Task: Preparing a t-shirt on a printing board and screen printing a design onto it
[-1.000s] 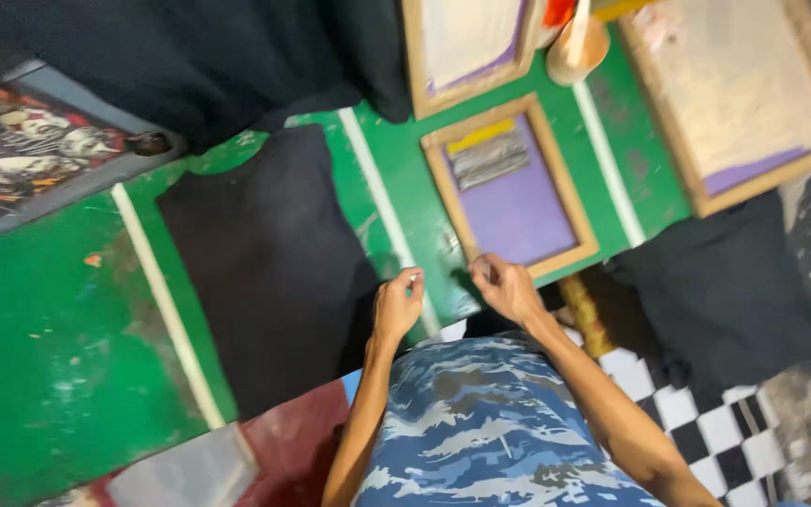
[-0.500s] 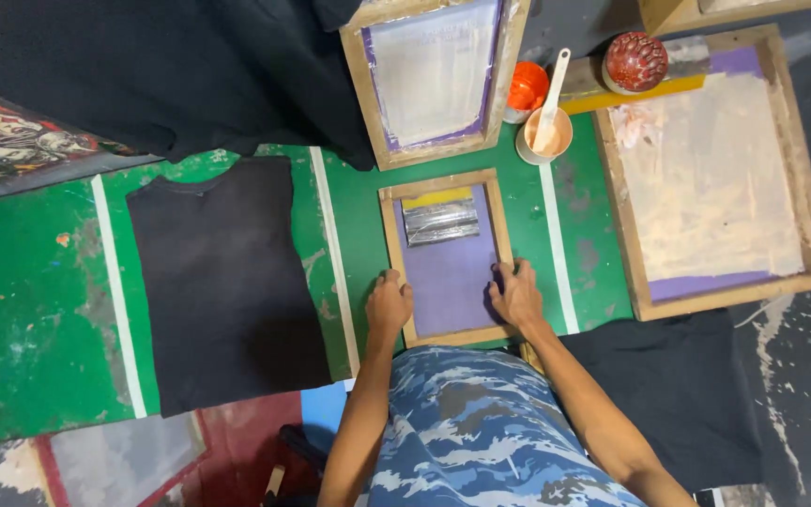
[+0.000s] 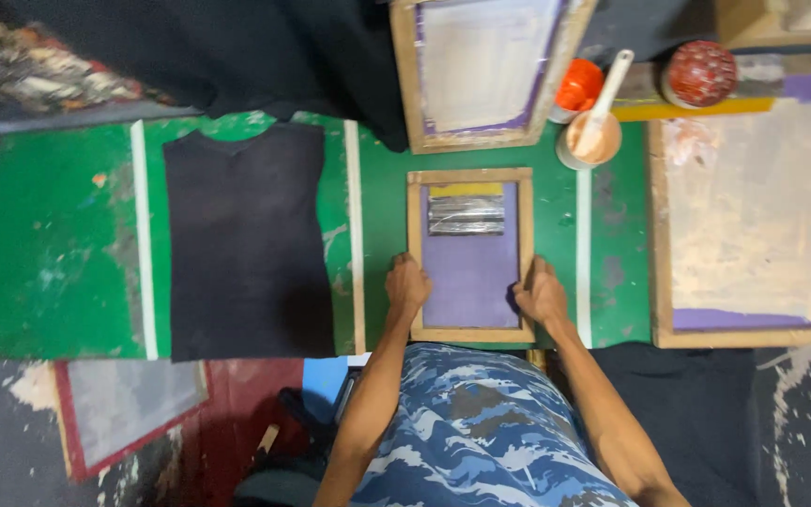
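A small wooden printing frame (image 3: 470,332) with a purple screen lies flat on the green table (image 3: 49,235) in front of me. My left hand (image 3: 406,285) grips its left rail and my right hand (image 3: 541,293) grips its right rail, both near the front corners. A silvery strip and a yellow band cross the top of the screen. A black sleeveless shirt (image 3: 244,235) lies spread flat on the table to the left of the frame, between two white stripes.
A larger wooden screen (image 3: 481,70) sits behind the small frame, and a big pale one (image 3: 753,216) fills the right side. An orange cup (image 3: 578,86), a pot with a white spatula (image 3: 589,139) and a red-lidded jar (image 3: 699,73) stand between them. Black cloth hangs at the back.
The view has swung and steadied over the table. My hands moved from the table's front edge onto the side rails of the small frame, which now lies square in front of me.
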